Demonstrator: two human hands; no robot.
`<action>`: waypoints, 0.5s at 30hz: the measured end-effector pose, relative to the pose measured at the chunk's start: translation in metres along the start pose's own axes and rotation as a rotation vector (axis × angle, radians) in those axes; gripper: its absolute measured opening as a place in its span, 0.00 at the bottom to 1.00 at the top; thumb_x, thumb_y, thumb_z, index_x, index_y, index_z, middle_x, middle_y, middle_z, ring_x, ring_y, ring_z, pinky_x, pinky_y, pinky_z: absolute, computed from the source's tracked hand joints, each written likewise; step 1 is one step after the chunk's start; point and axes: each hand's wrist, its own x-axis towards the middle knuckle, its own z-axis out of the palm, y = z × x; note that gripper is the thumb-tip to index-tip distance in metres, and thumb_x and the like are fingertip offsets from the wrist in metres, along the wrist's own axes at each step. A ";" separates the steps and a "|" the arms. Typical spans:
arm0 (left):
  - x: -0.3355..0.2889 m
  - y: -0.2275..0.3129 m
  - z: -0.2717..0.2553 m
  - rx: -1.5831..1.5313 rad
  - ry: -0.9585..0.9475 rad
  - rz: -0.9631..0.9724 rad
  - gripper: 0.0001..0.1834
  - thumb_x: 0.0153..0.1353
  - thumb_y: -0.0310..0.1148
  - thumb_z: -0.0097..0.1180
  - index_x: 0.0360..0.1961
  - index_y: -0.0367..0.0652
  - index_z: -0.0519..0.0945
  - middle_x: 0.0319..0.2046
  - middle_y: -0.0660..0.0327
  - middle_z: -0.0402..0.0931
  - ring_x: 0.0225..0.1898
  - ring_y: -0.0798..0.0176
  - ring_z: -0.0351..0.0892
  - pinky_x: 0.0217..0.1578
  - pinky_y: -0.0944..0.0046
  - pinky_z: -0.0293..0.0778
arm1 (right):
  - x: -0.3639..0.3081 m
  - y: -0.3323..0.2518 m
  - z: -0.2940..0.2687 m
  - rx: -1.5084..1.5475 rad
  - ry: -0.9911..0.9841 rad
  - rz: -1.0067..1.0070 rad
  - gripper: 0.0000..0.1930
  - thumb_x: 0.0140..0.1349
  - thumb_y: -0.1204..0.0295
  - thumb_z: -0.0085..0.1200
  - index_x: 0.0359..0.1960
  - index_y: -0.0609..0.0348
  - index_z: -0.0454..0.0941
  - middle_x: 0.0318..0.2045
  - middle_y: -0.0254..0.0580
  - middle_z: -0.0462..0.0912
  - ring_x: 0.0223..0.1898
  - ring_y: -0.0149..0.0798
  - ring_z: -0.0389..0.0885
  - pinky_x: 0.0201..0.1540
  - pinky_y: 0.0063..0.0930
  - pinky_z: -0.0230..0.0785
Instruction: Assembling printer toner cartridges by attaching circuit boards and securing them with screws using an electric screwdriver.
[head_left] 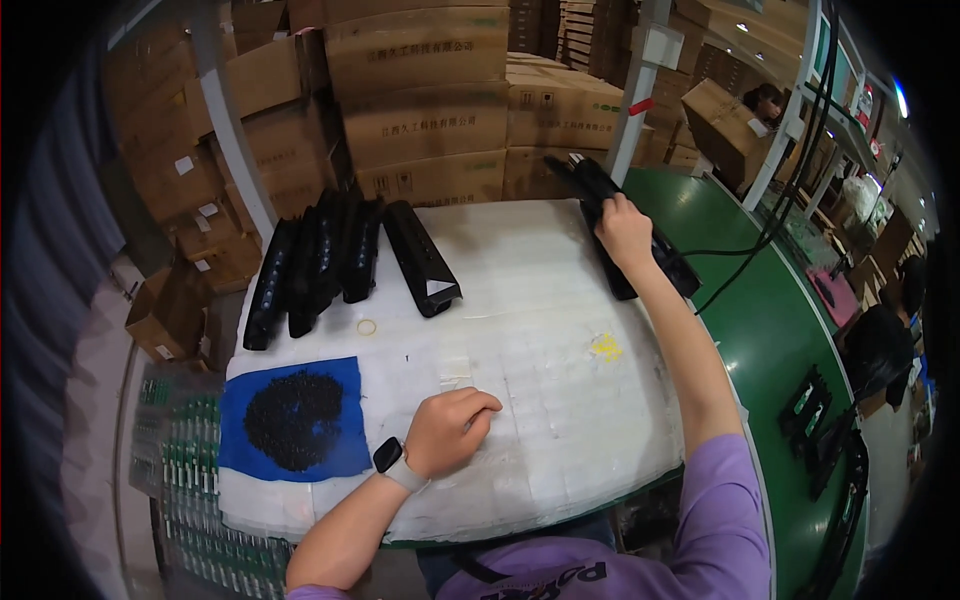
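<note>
My right hand (624, 232) reaches to the far right of the white padded table (520, 330). Its fingers are closed around a long black plastic housing (596, 182), partly covered by the hand. Another black housing (622, 284) lies under and beside it. Near the table's front, my left hand (452, 430), with a watch (388, 455) at the wrist, rests loosely curled, with nothing showing in its fingers. Just left of that hand, a blue cloth (345, 460) bears a heap of small black pieces (290, 415).
Several long black housings (320, 265) lie at the table's far left, with another one (420, 258) beside them. Yellow bits (606, 347) and a thin ring (366, 327) lie on the padding. A green conveyor (735, 330) runs along the right; cardboard boxes (430, 125) stand behind. A co-worker (765, 100) is at the far right.
</note>
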 end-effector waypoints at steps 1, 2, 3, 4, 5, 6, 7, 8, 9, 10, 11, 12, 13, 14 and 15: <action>-0.001 0.002 0.000 0.019 -0.003 -0.002 0.05 0.51 0.22 0.51 0.29 0.39 0.77 0.23 0.57 0.75 0.23 0.54 0.75 0.25 0.62 0.72 | 0.002 -0.008 -0.004 0.031 0.051 -0.075 0.11 0.41 0.74 0.58 0.29 0.59 0.72 0.32 0.41 0.74 0.33 0.41 0.77 0.29 0.32 0.73; -0.002 0.004 0.000 0.038 -0.007 -0.006 0.05 0.50 0.22 0.51 0.29 0.39 0.78 0.24 0.56 0.76 0.23 0.54 0.75 0.25 0.62 0.72 | 0.004 -0.015 -0.010 0.062 0.100 -0.150 0.12 0.40 0.75 0.57 0.29 0.59 0.72 0.32 0.41 0.74 0.33 0.41 0.77 0.29 0.31 0.73; -0.005 0.004 -0.001 0.045 0.002 -0.022 0.05 0.50 0.22 0.51 0.29 0.39 0.78 0.24 0.56 0.76 0.23 0.54 0.75 0.25 0.62 0.72 | 0.008 -0.031 -0.020 0.129 0.148 -0.245 0.12 0.40 0.76 0.57 0.30 0.60 0.72 0.33 0.41 0.74 0.33 0.40 0.78 0.30 0.30 0.73; -0.006 0.003 -0.003 0.075 0.087 0.007 0.07 0.49 0.21 0.51 0.31 0.39 0.77 0.26 0.55 0.76 0.26 0.53 0.75 0.27 0.62 0.72 | 0.009 -0.048 -0.034 0.199 0.194 -0.343 0.12 0.40 0.77 0.56 0.30 0.61 0.73 0.33 0.41 0.75 0.34 0.40 0.78 0.30 0.29 0.73; -0.008 0.001 -0.004 0.105 0.167 0.031 0.09 0.49 0.21 0.52 0.33 0.38 0.77 0.29 0.54 0.75 0.29 0.52 0.76 0.28 0.62 0.72 | 0.008 -0.065 -0.049 0.230 0.262 -0.452 0.08 0.41 0.75 0.51 0.27 0.62 0.72 0.31 0.41 0.74 0.35 0.39 0.76 0.30 0.26 0.72; -0.006 0.003 -0.006 0.104 0.167 0.009 0.09 0.49 0.21 0.52 0.33 0.38 0.77 0.29 0.54 0.75 0.29 0.52 0.76 0.28 0.62 0.72 | 0.000 -0.077 -0.063 0.241 0.251 -0.510 0.10 0.40 0.74 0.52 0.28 0.63 0.73 0.32 0.42 0.75 0.38 0.40 0.76 0.32 0.27 0.73; -0.002 0.007 -0.011 0.214 0.281 0.041 0.10 0.48 0.22 0.53 0.35 0.37 0.76 0.33 0.51 0.74 0.33 0.50 0.75 0.33 0.61 0.71 | -0.012 -0.088 -0.075 0.251 0.252 -0.548 0.12 0.40 0.74 0.52 0.29 0.64 0.74 0.33 0.43 0.75 0.39 0.41 0.76 0.31 0.27 0.73; 0.001 0.010 -0.017 0.331 0.393 0.064 0.12 0.48 0.23 0.54 0.37 0.35 0.75 0.36 0.48 0.73 0.37 0.48 0.73 0.37 0.60 0.71 | -0.025 -0.101 -0.086 0.272 0.253 -0.589 0.13 0.39 0.74 0.52 0.30 0.65 0.74 0.34 0.44 0.75 0.40 0.42 0.77 0.31 0.27 0.72; 0.003 0.016 -0.022 0.329 0.385 0.029 0.12 0.48 0.23 0.54 0.37 0.35 0.75 0.36 0.48 0.73 0.37 0.48 0.73 0.37 0.60 0.71 | -0.040 -0.110 -0.106 0.311 0.183 -0.608 0.14 0.39 0.73 0.52 0.31 0.65 0.74 0.35 0.45 0.76 0.41 0.42 0.77 0.29 0.26 0.72; 0.005 0.020 -0.027 0.416 0.428 0.024 0.15 0.48 0.24 0.55 0.40 0.35 0.74 0.39 0.47 0.71 0.41 0.47 0.71 0.42 0.58 0.69 | -0.055 -0.119 -0.125 0.355 0.110 -0.626 0.15 0.39 0.73 0.53 0.31 0.66 0.75 0.35 0.47 0.76 0.42 0.43 0.77 0.28 0.25 0.71; 0.009 0.021 -0.031 0.499 0.464 0.032 0.18 0.47 0.24 0.56 0.42 0.35 0.72 0.42 0.46 0.69 0.45 0.45 0.69 0.46 0.56 0.66 | -0.067 -0.126 -0.142 0.361 0.046 -0.650 0.14 0.39 0.73 0.53 0.31 0.66 0.75 0.34 0.47 0.76 0.41 0.43 0.77 0.25 0.23 0.70; 0.011 0.017 -0.033 0.480 0.404 -0.003 0.22 0.46 0.27 0.58 0.45 0.35 0.70 0.44 0.47 0.69 0.46 0.46 0.68 0.49 0.56 0.64 | -0.078 -0.130 -0.154 0.363 -0.019 -0.674 0.13 0.39 0.74 0.53 0.30 0.66 0.75 0.33 0.47 0.76 0.40 0.42 0.77 0.23 0.22 0.69; 0.013 0.013 -0.032 0.414 0.346 -0.049 0.24 0.46 0.28 0.60 0.47 0.36 0.69 0.44 0.47 0.69 0.45 0.46 0.68 0.48 0.57 0.64 | -0.088 -0.134 -0.159 0.405 -0.057 -0.678 0.12 0.40 0.73 0.54 0.30 0.63 0.75 0.31 0.44 0.76 0.37 0.40 0.78 0.20 0.22 0.68; 0.013 0.010 -0.030 0.346 0.288 -0.093 0.27 0.46 0.30 0.61 0.48 0.36 0.69 0.44 0.48 0.70 0.45 0.46 0.68 0.48 0.57 0.64 | -0.091 -0.133 -0.163 0.425 -0.085 -0.674 0.12 0.40 0.73 0.54 0.30 0.63 0.75 0.31 0.44 0.76 0.37 0.40 0.78 0.20 0.22 0.68; 0.011 0.008 -0.027 0.334 0.273 -0.122 0.27 0.46 0.30 0.61 0.48 0.36 0.69 0.44 0.48 0.70 0.45 0.46 0.68 0.48 0.57 0.64 | -0.090 -0.131 -0.168 0.568 -0.145 -0.685 0.13 0.40 0.72 0.55 0.32 0.61 0.76 0.29 0.42 0.76 0.36 0.39 0.78 0.21 0.23 0.68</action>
